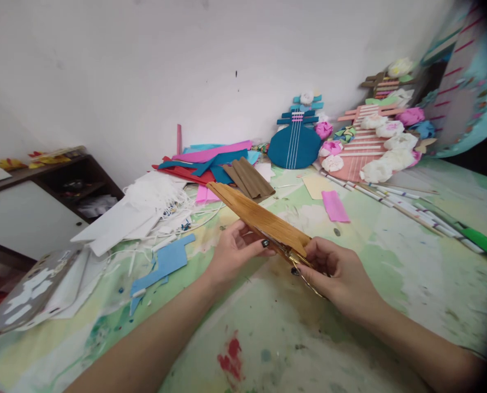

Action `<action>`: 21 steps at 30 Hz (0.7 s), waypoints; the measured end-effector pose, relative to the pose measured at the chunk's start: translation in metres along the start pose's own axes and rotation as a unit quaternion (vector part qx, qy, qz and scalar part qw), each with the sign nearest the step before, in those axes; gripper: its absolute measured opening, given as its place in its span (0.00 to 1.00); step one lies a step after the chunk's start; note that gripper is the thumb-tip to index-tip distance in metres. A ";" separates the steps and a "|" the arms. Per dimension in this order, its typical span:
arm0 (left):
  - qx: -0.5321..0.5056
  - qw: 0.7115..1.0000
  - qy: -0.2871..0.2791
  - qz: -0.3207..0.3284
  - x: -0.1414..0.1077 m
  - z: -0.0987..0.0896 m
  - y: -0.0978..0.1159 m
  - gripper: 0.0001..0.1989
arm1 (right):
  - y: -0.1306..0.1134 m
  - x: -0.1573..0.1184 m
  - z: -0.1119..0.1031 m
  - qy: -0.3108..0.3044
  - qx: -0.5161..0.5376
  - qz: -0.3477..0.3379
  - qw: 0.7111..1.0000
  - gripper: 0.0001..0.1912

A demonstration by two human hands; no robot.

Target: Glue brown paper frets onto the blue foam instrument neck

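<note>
A long folded strip of orange-brown crepe paper [263, 218] slants across the middle of the head view, above the tabletop. My left hand [239, 248] is closed on its lower edge, thumb on the near side and fingers behind. At the strip's near right end, my right hand [336, 270] is closed around gold-coloured scissors [298, 262]. The scissor blades lie along the paper's lower edge; whether they are cutting into it I cannot tell. Some fingers of both hands are hidden behind the paper and the scissors.
Coloured crepe paper [214, 158], white paper with shreds [145, 202] and blue offcuts [172, 262] lie at the left and back. Against the wall stand a blue lute-shaped craft [295, 144] and a pink one with paper flowers [362, 155]. Several pens [391, 199] lie right.
</note>
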State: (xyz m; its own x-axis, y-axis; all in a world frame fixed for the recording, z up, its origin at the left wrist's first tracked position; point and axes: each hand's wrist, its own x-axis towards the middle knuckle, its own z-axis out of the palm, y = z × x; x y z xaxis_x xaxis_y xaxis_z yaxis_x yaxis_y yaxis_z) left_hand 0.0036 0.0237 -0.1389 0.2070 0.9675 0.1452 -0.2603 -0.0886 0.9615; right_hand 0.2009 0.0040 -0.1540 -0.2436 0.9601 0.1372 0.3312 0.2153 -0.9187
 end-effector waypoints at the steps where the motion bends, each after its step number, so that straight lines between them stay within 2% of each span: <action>1: -0.012 1.000 -0.008 0.002 0.000 -0.001 0.000 0.15 | 0.000 0.000 0.000 0.004 -0.005 -0.004 1.000 0.13; 4: -0.032 0.999 0.010 0.013 0.002 -0.005 0.001 0.12 | 0.002 0.000 -0.001 0.008 -0.020 -0.013 1.000 0.13; 8: -0.018 0.994 0.100 0.049 0.009 -0.014 0.006 0.12 | 0.001 -0.001 0.000 0.011 -0.052 -0.032 0.998 0.12; 11: -0.019 0.988 0.138 0.062 0.012 -0.019 0.010 0.14 | -0.001 -0.002 0.000 0.015 -0.067 -0.041 0.997 0.11; 21: -0.027 0.989 0.135 0.051 0.012 -0.024 0.008 0.14 | -0.002 -0.003 -0.001 0.020 -0.076 -0.036 0.996 0.11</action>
State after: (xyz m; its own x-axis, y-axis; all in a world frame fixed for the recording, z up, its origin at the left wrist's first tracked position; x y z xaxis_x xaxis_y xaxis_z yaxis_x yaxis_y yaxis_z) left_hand -0.0184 0.0407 -0.1347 -0.0801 0.9829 0.1658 -0.3177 -0.1828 0.9304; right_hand 0.2016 0.0011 -0.1518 -0.2368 0.9466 0.2186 0.4483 0.3061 -0.8399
